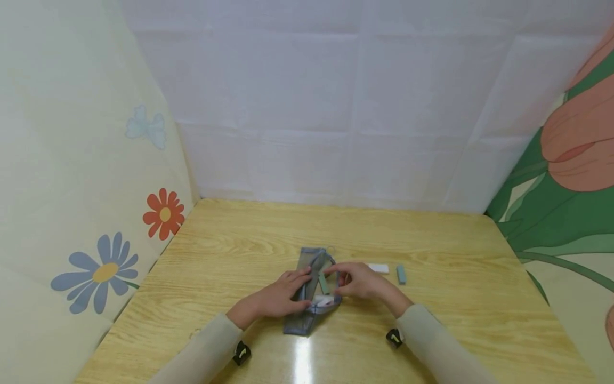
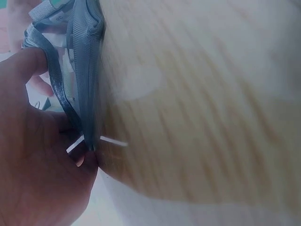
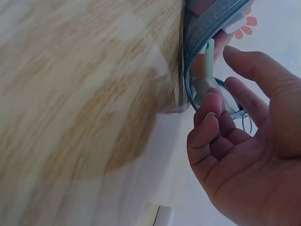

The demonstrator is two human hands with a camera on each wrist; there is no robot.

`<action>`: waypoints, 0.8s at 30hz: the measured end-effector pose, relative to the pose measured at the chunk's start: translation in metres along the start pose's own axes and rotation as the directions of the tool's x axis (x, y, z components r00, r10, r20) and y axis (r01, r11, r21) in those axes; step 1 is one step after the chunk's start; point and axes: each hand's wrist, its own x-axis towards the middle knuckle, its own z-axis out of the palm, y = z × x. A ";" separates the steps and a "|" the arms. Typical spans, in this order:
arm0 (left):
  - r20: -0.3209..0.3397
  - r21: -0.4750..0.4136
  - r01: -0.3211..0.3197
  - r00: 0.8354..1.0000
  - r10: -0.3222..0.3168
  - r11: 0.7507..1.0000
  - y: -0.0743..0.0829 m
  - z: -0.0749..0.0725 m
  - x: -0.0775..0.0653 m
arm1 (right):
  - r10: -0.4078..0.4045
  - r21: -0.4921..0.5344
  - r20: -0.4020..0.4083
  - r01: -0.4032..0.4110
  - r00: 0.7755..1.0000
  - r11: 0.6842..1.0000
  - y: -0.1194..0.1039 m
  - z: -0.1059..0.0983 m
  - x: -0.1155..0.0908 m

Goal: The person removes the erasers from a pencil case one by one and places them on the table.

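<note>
A grey-blue mesh zip pouch [image 1: 299, 325] lies on the table with its zipped mouth spread wide. My left hand [image 1: 285, 293] holds it by the left side, thumb at the near end and fingers along the edge. In the left wrist view the pouch's zipper edge [image 2: 59, 89] runs between thumb and fingers. Inside the pouch sit a green block [image 1: 323, 284] and white pieces [image 1: 325, 301]. My right hand [image 1: 360, 280] is at the right rim, fingers bent and thumb apart. In the right wrist view its fingertips [image 3: 214, 101] overlap the mouth, and nothing shows pinched between them.
A white block [image 1: 379, 268] and a blue-green block [image 1: 401, 274] lie on the wooden table [image 1: 455, 320], just right of my right hand. A white cloth [image 1: 288, 106] hangs behind the table, with flower-patterned cloths at both sides.
</note>
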 end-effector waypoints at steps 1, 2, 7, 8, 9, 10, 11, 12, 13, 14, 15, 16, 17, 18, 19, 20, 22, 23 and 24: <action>0.000 -0.002 -0.002 1.000 0.002 1.000 0.000 0.000 0.000 | 0.001 -0.003 0.001 -0.001 1.000 1.000 0.000 0.000 0.001; 0.000 -0.003 -0.003 1.000 0.003 1.000 0.000 0.000 0.000 | 0.003 -0.006 0.003 -0.003 1.000 1.000 0.000 0.001 0.001; 0.001 -0.006 -0.005 1.000 0.005 1.000 0.002 -0.002 -0.001 | 0.016 -0.023 0.009 -0.016 1.000 1.000 0.000 0.003 0.005; 0.002 -0.006 -0.004 1.000 0.004 1.000 0.003 -0.002 -0.001 | 0.018 -0.029 0.011 -0.018 1.000 0.999 0.000 0.003 0.005; 0.003 -0.006 -0.003 1.000 0.003 1.000 0.003 -0.002 -0.001 | 0.018 -0.032 0.011 -0.018 1.000 0.999 0.000 0.003 0.005; 0.004 -0.008 -0.003 1.000 0.003 1.000 0.003 -0.002 -0.001 | 0.016 -0.035 0.010 -0.016 1.000 0.999 -0.001 0.003 0.005; 0.005 -0.008 -0.002 1.000 0.002 1.000 0.003 -0.002 -0.001 | 0.014 -0.039 0.010 -0.013 1.000 0.999 -0.001 0.003 0.006; 0.006 -0.009 -0.001 1.000 0.001 1.000 0.003 -0.002 -0.001 | 0.013 -0.043 0.010 -0.012 1.000 0.999 -0.002 0.003 0.006; 0.006 -0.010 0.000 1.000 0.000 1.000 0.002 -0.002 0.000 | 0.012 -0.047 0.010 -0.012 1.000 0.999 -0.002 0.004 0.006; 0.006 -0.012 0.000 1.000 0.000 1.000 0.002 -0.002 0.000 | 0.016 -0.046 0.012 -0.016 1.000 0.999 -0.003 0.004 0.006; 0.006 -0.011 0.000 1.000 0.000 1.000 0.002 -0.002 0.000 | 0.021 -0.045 0.013 -0.020 1.000 0.999 -0.004 0.004 0.007; 0.005 -0.010 0.001 1.000 -0.001 1.000 0.002 -0.002 0.000 | 0.025 -0.046 0.015 -0.024 1.000 0.999 -0.004 0.004 0.007; 0.005 -0.010 0.001 1.000 -0.001 1.000 0.002 -0.001 0.000 | 0.032 -0.044 0.020 -0.031 0.999 0.999 -0.005 0.004 0.007; 0.003 -0.009 0.000 1.000 0.000 1.000 0.001 -0.001 0.000 | 0.041 -0.044 0.024 -0.040 0.999 0.998 -0.006 0.004 0.008; 0.002 -0.008 -0.001 1.000 0.001 1.000 0.001 -0.001 0.000 | 0.049 -0.045 0.028 -0.048 0.998 0.998 -0.007 0.004 0.008; 0.002 -0.006 -0.001 1.000 0.001 1.000 0.001 -0.001 0.000 | 0.057 -0.043 0.032 -0.056 0.998 0.998 -0.008 0.004 0.008; 0.001 -0.004 -0.001 1.000 0.001 1.000 0.001 0.000 0.000 | 0.064 -0.046 0.035 -0.062 0.997 0.997 -0.009 0.005 0.009; 0.000 -0.005 -0.002 1.000 0.002 1.000 0.001 0.000 0.000 | 0.069 -0.049 0.036 -0.067 0.997 0.997 -0.010 0.005 0.009; -0.001 -0.004 -0.003 1.000 0.003 1.000 0.001 0.000 0.000 | 0.072 -0.055 0.038 -0.070 0.997 0.996 -0.011 0.005 0.009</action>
